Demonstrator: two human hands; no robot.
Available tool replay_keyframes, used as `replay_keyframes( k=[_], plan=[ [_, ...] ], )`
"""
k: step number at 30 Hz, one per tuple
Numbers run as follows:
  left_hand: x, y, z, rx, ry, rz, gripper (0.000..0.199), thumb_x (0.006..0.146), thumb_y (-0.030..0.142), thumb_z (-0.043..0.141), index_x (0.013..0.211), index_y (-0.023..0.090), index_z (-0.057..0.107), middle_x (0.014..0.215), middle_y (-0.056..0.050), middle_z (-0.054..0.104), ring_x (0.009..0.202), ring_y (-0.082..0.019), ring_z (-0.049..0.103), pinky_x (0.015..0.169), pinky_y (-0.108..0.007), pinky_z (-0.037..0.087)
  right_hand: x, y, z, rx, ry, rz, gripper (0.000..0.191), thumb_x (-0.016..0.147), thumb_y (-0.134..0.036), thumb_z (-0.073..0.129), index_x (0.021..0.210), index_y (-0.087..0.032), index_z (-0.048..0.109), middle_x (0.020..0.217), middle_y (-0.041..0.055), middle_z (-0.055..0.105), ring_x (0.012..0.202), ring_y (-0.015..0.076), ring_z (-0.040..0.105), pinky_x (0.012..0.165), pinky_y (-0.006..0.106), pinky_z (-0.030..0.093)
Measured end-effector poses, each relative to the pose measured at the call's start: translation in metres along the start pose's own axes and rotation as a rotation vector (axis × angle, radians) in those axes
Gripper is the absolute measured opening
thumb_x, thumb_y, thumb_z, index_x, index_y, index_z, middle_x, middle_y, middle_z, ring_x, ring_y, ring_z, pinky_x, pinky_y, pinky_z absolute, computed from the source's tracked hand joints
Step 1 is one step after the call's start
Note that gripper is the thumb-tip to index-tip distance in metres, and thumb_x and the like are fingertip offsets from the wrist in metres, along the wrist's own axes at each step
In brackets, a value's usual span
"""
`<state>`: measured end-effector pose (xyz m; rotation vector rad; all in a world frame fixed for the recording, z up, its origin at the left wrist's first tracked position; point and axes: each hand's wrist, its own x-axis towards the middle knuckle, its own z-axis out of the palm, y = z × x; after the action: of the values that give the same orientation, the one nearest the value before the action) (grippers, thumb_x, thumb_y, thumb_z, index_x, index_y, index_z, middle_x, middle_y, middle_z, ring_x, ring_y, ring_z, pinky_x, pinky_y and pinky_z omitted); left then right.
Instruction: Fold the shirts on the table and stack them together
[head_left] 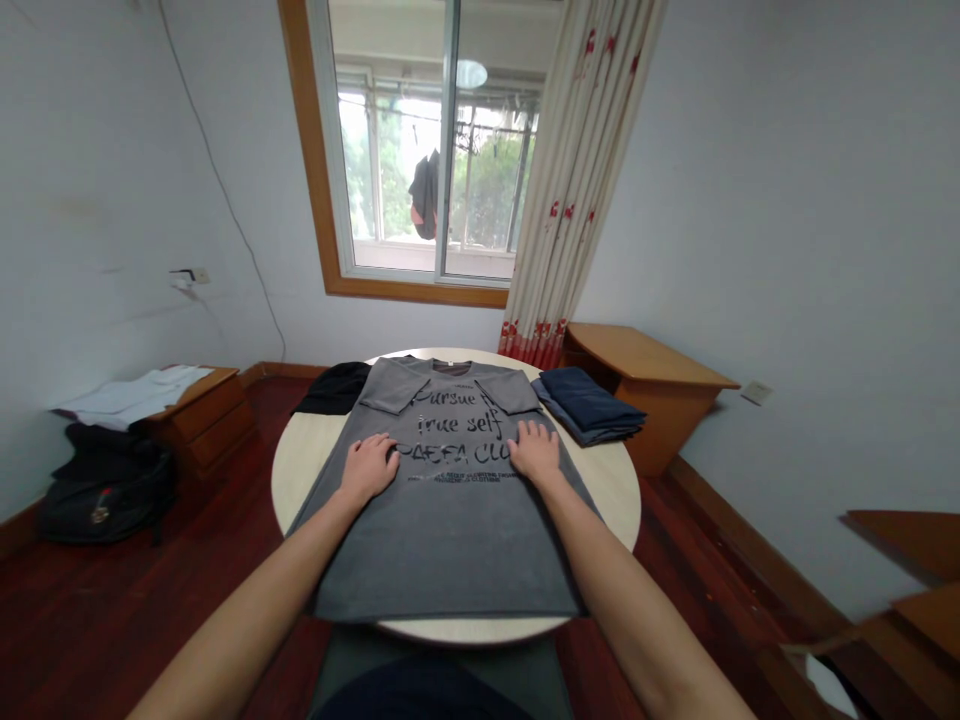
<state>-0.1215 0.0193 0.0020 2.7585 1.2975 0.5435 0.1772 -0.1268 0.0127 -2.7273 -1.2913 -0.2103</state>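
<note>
A grey T-shirt with black lettering lies spread face up on a round pale table. Its collar points away from me, and both sleeves are turned inward over the chest. My left hand rests flat on the shirt's left side, fingers stretched, beside the lettering. On the opposite side, my right hand lies with its fingers spread, covering the end of the printed words. The shirt's hem reaches the table's near edge.
Folded dark blue and grey clothes are stacked at the table's right. A black cloth item lies at the back left. Behind stand a wooden desk and a curtain; a drawer cabinet and black bag are left.
</note>
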Motion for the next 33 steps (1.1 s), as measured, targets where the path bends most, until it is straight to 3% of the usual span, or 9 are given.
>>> replay_keyframes(
  k=[2,5,12,14,18,21,26,28,33],
  plan=[
    [-0.001,-0.003,0.000,0.048,0.028,-0.068,0.043,0.096,0.038,0.042,0.125,0.018,0.067,0.147,-0.015,0.054,0.137,-0.031,0.046,0.116,-0.053,0.027,-0.005,-0.024,-0.001,0.073,-0.045,-0.124,0.057,0.098,-0.046,0.043,0.145,-0.014,0.049,0.152,0.0191,0.046,0.139,0.0328,0.041,0.113,0.049,0.028],
    [-0.005,-0.016,-0.004,0.119,0.048,-0.250,0.052,0.096,0.043,0.040,0.132,0.013,0.061,0.152,-0.022,0.046,0.140,-0.036,0.040,0.113,-0.057,0.028,-0.009,-0.042,0.002,0.136,-0.026,-0.154,0.051,0.098,-0.044,0.043,0.136,-0.014,0.057,0.144,0.0187,0.054,0.132,0.0314,0.048,0.109,0.044,0.033],
    [-0.007,-0.060,-0.033,0.078,-0.039,-0.452,0.062,0.090,0.046,0.046,0.142,0.012,0.050,0.133,-0.023,0.062,0.120,-0.038,0.059,0.089,-0.045,0.049,-0.012,-0.030,0.010,0.224,0.055,-0.143,0.042,0.098,-0.037,0.045,0.129,-0.014,0.063,0.138,0.0151,0.060,0.129,0.0269,0.051,0.108,0.036,0.035],
    [-0.004,-0.068,-0.042,0.001,-0.160,-0.487,0.054,0.086,0.046,0.053,0.131,0.016,0.059,0.126,-0.019,0.068,0.114,-0.035,0.064,0.083,-0.039,0.051,-0.012,-0.028,0.011,0.236,0.051,-0.153,0.043,0.098,-0.037,0.045,0.130,-0.014,0.062,0.141,0.0150,0.058,0.131,0.0263,0.050,0.110,0.035,0.033],
    [-0.004,-0.071,-0.058,-0.130,-0.421,-0.462,0.028,0.080,0.044,0.061,0.083,0.017,0.069,0.099,-0.013,0.076,0.096,-0.030,0.071,0.073,-0.031,0.052,-0.011,-0.027,0.012,0.250,0.045,-0.155,0.043,0.098,-0.037,0.046,0.131,-0.014,0.063,0.141,0.0152,0.058,0.131,0.0259,0.050,0.110,0.035,0.034],
    [-0.012,-0.063,-0.071,-0.280,-0.517,-0.472,0.025,0.074,0.041,0.067,0.081,0.017,0.064,0.098,-0.011,0.076,0.089,-0.027,0.072,0.067,-0.027,0.053,-0.010,-0.026,0.013,0.258,0.045,-0.151,0.043,0.098,-0.037,0.047,0.130,-0.015,0.063,0.142,0.0147,0.057,0.132,0.0257,0.050,0.110,0.035,0.034],
    [-0.028,-0.043,-0.094,-0.373,-0.650,-0.436,0.041,0.065,0.035,0.071,0.101,0.020,0.059,0.102,-0.009,0.075,0.086,-0.029,0.072,0.060,-0.030,0.054,-0.010,-0.024,0.011,0.264,0.043,-0.160,0.043,0.098,-0.038,0.047,0.131,-0.015,0.063,0.145,0.0134,0.055,0.134,0.0254,0.048,0.112,0.034,0.033],
    [-0.032,-0.028,-0.101,-0.401,-0.691,-0.326,0.043,0.066,0.033,0.069,0.105,0.020,0.057,0.101,-0.007,0.075,0.088,-0.029,0.072,0.064,-0.032,0.056,-0.011,-0.024,0.009,0.262,0.036,-0.161,0.044,0.097,-0.038,0.048,0.131,-0.015,0.063,0.145,0.0138,0.056,0.133,0.0256,0.049,0.111,0.034,0.033],
    [-0.041,0.037,-0.100,-0.430,-0.608,-0.008,0.049,0.077,0.031,0.060,0.124,0.017,0.053,0.110,-0.008,0.072,0.095,-0.025,0.071,0.080,-0.031,0.057,-0.011,-0.024,0.008,0.268,0.024,-0.157,0.045,0.097,-0.038,0.048,0.133,-0.014,0.062,0.144,0.0149,0.056,0.134,0.0262,0.049,0.111,0.035,0.033]
  ],
)
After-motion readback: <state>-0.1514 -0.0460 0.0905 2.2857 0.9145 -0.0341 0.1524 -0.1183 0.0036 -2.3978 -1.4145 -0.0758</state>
